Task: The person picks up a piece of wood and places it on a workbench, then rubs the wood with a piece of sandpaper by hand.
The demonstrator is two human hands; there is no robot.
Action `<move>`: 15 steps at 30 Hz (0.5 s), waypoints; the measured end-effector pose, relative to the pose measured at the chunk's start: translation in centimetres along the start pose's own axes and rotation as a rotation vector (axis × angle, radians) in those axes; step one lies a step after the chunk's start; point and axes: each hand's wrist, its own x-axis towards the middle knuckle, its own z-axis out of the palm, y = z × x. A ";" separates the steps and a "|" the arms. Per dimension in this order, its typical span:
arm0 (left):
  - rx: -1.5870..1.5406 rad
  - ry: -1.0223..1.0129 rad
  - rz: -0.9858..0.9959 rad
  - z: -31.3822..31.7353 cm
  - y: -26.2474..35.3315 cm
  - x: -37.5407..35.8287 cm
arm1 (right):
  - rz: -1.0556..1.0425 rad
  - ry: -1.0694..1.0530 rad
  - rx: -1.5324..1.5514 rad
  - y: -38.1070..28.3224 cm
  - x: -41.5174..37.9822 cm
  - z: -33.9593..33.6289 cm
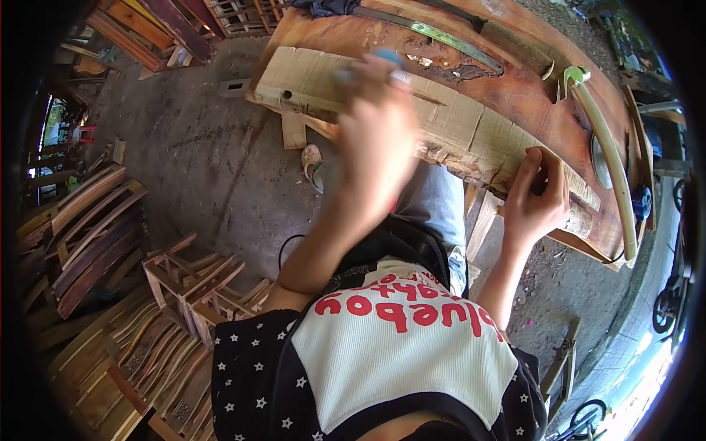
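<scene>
A long, pale wooden plank (460,121) with a rough bark edge lies across a reddish wood slab table (544,95). My left hand (379,121), blurred by motion, is closed over the plank's left part, round a bluish thing too smeared to make out. Near the plank's right end, my right hand (540,191) has its fingers curled and its fingertips on the plank at the near edge. A dark round hole (286,95) shows near the plank's left end.
Beyond the plank lie a green-marked metal bar (456,45) and a dark wood piece (515,48). A curved-handled tool (607,147) stands at the table's right. Stacked curved wood (99,235) and wooden frames (195,283) are at the left. My leg (434,202) is below the plank.
</scene>
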 end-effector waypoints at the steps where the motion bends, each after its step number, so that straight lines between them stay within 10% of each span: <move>1: 0.061 -0.014 0.167 1.1 1.7 -1.7 | -0.001 -0.005 -0.010 0.1 0.0 -0.1; 4: -0.148 -0.151 0.214 -1.1 0.5 -1.3 | 0.024 -0.007 0.016 0.1 -0.2 -0.1; 7: 0.195 -0.464 -0.310 -2.9 -6.5 3.3 | 0.016 -0.010 0.036 0.3 -0.2 -0.2; 8: 0.221 -0.098 -0.131 -1.7 -9.9 3.2 | 0.023 -0.006 0.038 0.3 -0.2 -0.3; 10: 0.145 -0.325 -0.325 -3.5 -4.6 3.4 | -0.057 0.030 0.031 0.2 0.0 0.0; 11: 0.284 -0.506 -0.231 -1.9 -3.9 2.1 | -0.056 0.035 0.034 0.1 0.1 0.1; 12: 0.192 -0.145 0.111 -1.1 -1.5 0.2 | -0.027 0.009 0.014 0.0 0.1 0.0; 15: -0.111 -0.017 0.348 0.3 1.8 -2.8 | 0.003 -0.027 -0.003 0.0 0.0 -0.3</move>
